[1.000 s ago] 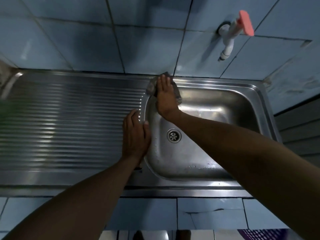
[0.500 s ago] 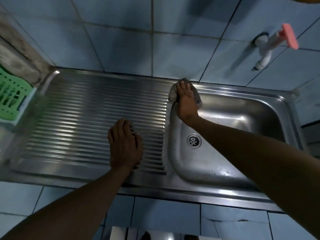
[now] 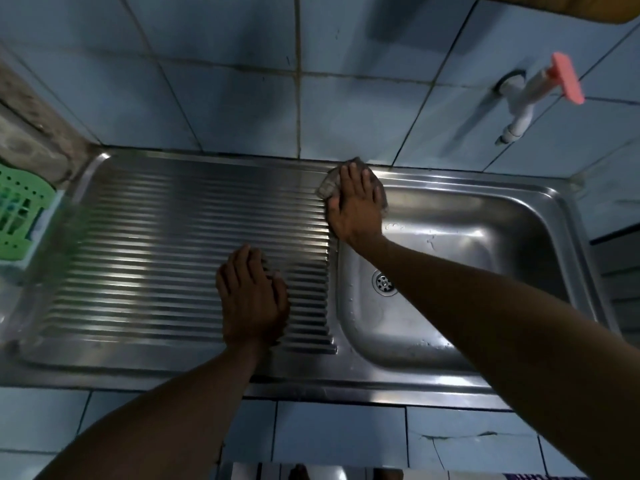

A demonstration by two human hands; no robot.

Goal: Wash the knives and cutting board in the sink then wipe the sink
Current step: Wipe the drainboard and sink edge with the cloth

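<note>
Head view, looking down on a stainless sink unit against a tiled wall. Basin (image 3: 460, 244) at 3 o'clock of frame centre, ribbed drainboard (image 3: 173, 258) at 9 o'clock, drain (image 3: 383, 283) near the basin's left wall. No knives and no cutting board in view; judged from this, washing stage finished or its items set aside out of frame, wiping stage under way. Droplets visible on the basin floor and walls, so wiping judged incomplete, with basin interior and most of the rim left to cover.

Right hand (image 3: 355, 207) at 12 o'clock of centre, fingers extended and flat, pressing a grey cloth (image 3: 327, 185) onto the back rim at the basin's far-left corner; cloth edges showing beyond the fingertips and along the left of the hand. Left hand (image 3: 251, 296) at centre, palm down, fingers straight and together, resting on the drainboard ribs just left of the basin edge, holding nothing, apparently as a brace. Cloth at 1 o'clock from the left hand, well apart from it.

White wall tap (image 3: 519, 109) with pink handle at 2 o'clock, above the basin's right half, no water seen flowing. Green perforated basket (image 3: 20, 209) at 9 o'clock, past the drainboard's left end, partly cut off by the frame
</note>
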